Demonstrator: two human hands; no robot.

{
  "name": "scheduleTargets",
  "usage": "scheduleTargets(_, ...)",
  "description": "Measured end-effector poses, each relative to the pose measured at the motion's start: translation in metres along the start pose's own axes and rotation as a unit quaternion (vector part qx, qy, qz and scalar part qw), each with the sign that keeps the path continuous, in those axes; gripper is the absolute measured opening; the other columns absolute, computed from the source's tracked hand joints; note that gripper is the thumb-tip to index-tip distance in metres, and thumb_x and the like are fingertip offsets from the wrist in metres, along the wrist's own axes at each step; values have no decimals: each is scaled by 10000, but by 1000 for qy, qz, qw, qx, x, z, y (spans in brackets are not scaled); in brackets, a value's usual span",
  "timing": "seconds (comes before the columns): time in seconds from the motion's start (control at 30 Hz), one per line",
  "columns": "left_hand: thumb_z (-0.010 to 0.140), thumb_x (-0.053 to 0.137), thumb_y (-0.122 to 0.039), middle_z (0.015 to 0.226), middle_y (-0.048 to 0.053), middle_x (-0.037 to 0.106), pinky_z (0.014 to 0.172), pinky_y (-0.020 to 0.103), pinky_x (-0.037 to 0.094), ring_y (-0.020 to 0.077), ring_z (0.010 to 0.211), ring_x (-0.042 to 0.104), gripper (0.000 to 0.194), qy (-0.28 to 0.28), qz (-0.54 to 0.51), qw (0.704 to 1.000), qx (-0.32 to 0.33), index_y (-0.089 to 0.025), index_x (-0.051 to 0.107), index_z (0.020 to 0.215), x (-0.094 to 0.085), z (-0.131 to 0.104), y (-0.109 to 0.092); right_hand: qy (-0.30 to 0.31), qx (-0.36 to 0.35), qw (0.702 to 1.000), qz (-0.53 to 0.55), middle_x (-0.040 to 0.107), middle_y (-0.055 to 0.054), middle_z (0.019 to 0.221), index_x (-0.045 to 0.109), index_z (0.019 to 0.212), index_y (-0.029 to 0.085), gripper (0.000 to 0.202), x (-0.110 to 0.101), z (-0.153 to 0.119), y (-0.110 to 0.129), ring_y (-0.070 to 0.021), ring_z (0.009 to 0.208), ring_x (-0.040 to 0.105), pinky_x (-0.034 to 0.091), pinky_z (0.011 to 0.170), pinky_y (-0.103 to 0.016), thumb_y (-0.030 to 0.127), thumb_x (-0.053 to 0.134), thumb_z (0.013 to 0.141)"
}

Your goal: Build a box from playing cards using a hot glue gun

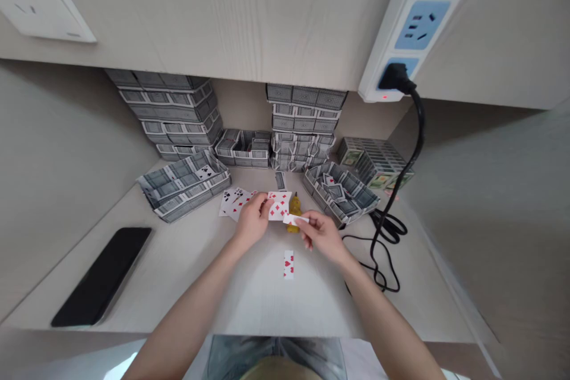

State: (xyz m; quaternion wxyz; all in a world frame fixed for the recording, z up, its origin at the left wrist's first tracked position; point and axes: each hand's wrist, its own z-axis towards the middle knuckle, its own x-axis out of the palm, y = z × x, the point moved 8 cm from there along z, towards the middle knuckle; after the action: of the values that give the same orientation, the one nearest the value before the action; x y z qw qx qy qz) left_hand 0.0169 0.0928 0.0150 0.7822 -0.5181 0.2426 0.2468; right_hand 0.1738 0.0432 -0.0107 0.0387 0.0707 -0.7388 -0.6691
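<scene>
Between the thumb and fingers of my left hand (253,217) is a playing card (279,204) with red diamonds, face up. A smaller white folded card piece (294,219) is pinched in my right hand (323,234), close to the diamond card's lower right corner. Behind that piece lies a yellow object (294,206), partly covered, its kind unclear. Several loose playing cards (229,200) are fanned on the table left of my left hand. Nearer to me, a narrow folded card with red hearts (289,265) lies on the table.
Trays made of folded cards stand left (187,187) and right (342,193), with loose cards inside. Tall stacks of card boxes (178,110) rise at the back. A black phone-like slab (103,276) lies left. A black cable (421,124) runs from the power strip (421,27) onto the table.
</scene>
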Motion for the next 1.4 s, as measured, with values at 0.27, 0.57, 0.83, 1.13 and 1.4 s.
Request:
scheduleTargets(0.27, 839, 405, -342, 674, -5, 543, 586, 226, 363, 126, 633, 494, 201, 17, -32, 999, 14, -190, 510, 761, 5, -8, -14, -40, 21, 990, 135, 510, 32, 509, 514, 585, 152, 293, -13, 6, -3, -63, 366, 448, 350, 319, -178, 405, 634, 670)
scheduleTargets(0.57, 849, 395, -350, 677, -9, 576, 578, 215, 368, 114, 610, 501, 217, 51, -55, 997, 7, -188, 536, 814, 12, -13, -18, -46, 35, 986, 155, 501, 43, 466, 502, 536, 152, 269, -14, 6, -6, -72, 322, 455, 343, 273, -177, 354, 639, 649)
scheduleTargets(0.83, 814, 440, -369, 789, 24, 653, 627, 231, 433, 137, 690, 563, 279, 96, -220, 970, -44, -165, 613, 895, 24, -13, -12, -56, 31, 983, 174, 503, 42, 446, 494, 529, 156, 253, -16, 5, -7, -74, 313, 451, 352, 267, -177, 328, 634, 651)
scheduleTargets(1.13, 788, 390, -364, 873, 93, 680, 700, 327, 488, 210, 809, 627, 370, 186, -439, 869, -131, -125, 662, 865, 40, -18, -12, -63, 10, 989, 136, 517, 38, 431, 511, 538, 156, 274, -16, 5, -1, -81, 300, 461, 382, 278, -190, 369, 631, 662)
scheduleTargets(1.4, 668, 639, -352, 793, 44, 680, 622, 256, 474, 145, 683, 617, 283, 184, -372, 896, -160, -152, 636, 867, 49, -18, -5, -44, -11, 995, 84, 545, 25, 472, 559, 580, 146, 302, -9, 4, 1, -87, 317, 489, 411, 292, -194, 424, 617, 684)
